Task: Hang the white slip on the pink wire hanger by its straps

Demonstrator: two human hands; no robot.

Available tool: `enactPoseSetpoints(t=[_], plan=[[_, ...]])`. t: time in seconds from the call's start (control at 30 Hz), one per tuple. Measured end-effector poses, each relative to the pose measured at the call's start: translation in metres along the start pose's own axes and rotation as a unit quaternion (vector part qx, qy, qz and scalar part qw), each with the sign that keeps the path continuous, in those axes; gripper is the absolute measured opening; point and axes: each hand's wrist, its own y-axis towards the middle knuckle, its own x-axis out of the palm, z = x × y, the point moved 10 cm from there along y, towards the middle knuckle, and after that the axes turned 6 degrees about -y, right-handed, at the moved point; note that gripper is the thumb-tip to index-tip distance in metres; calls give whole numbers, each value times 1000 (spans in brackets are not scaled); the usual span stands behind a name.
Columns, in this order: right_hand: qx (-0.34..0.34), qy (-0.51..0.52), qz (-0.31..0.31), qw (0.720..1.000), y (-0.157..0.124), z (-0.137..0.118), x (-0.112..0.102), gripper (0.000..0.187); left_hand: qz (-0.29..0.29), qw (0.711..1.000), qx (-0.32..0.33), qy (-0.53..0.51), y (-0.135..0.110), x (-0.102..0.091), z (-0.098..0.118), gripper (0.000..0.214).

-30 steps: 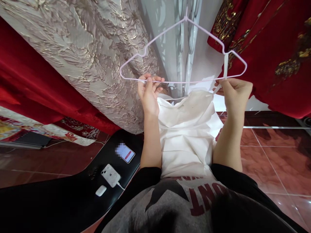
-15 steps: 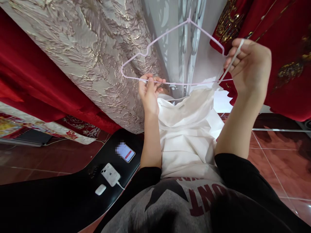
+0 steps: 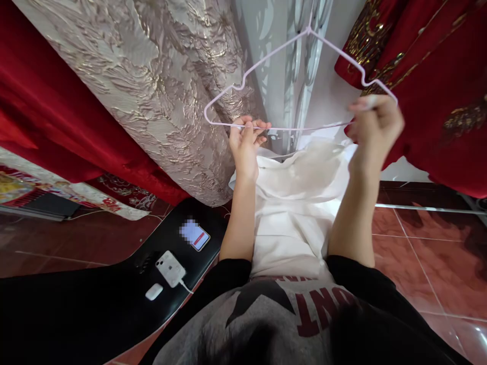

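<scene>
My left hand is closed on the lower bar of a thin pale-pink clothes hanger, near its left corner. A white garment with thin straps hangs below the bar and falls toward my lap. My right hand, smeared by motion, is curled at the hanger's right end. A whitish band shows at its thumb and looks like the garment's strap. The hand hides the hanger's lower right corner. Past the top of the frame runs the hanger's hook.
A beige textured gold-patterned cloth hangs at left, beside red fabric. Red garments with gold beading hang at right. On a black bench lie a phone with a lit screen, a cabled white phone and a white case.
My right hand has moved down and closer in, bringing the strap from beside the hanger's end onto it. The hanger's right shoulder now shows. My left hand keeps its hold.
</scene>
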Motion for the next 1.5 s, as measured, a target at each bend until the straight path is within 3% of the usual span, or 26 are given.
enactPoseSetpoints(t=[0.07, 0.1, 0.17, 0.27, 0.33, 0.4, 0.47, 0.57, 0.73, 0.93, 1.17, 1.4, 1.5], plan=[[-29, -77, -145, 986, -18, -4, 50, 16, 2, 1000, -13, -1, -3, 2, -1, 5], [-41, -120, -177, 976, -26, -1, 65, 20, -2, 1000, -19, -1, -3, 3, 0, 4], [-43, -165, -179, 969, -34, 11, 79, 22, -26, 999, -35, 5, -3, 1, 6, 5], [-44, -180, -132, 974, -31, 26, 74, 19, -64, 993, -81, 60, -1, -17, 16, 10], [-50, -181, -104, 977, -24, 30, 63, 17, -47, 987, -96, 116, 0, -41, 27, 11], [-48, -178, -88, 979, -17, 32, 52, 17, -8, 988, -41, 146, 1, -62, 51, 18], [-44, -168, -81, 981, -12, 34, 44, 19, -3, 984, 21, 176, -1, -67, 74, 26], [-47, -151, -84, 984, -9, 36, 41, 22, -55, 967, 36, 245, -1, -56, 90, 34], [-59, -133, -91, 985, -12, 40, 47, 24, -133, 940, 23, 313, 17, -39, 90, 35], [-84, -134, -108, 981, -12, 41, 49, 25, -118, 928, 97, 340, 45, -39, 90, 12], [-104, -124, -97, 982, -12, 40, 49, 25, -215, 921, 6, 324, 55, -41, 64, 21], [-93, -124, -133, 979, -15, 41, 56, 28, -275, 924, 13, 264, 54, 7, 64, 28], [-89, -115, -131, 981, -16, 40, 56, 28, -273, 923, 33, 269, 56, 26, 68, 16]])
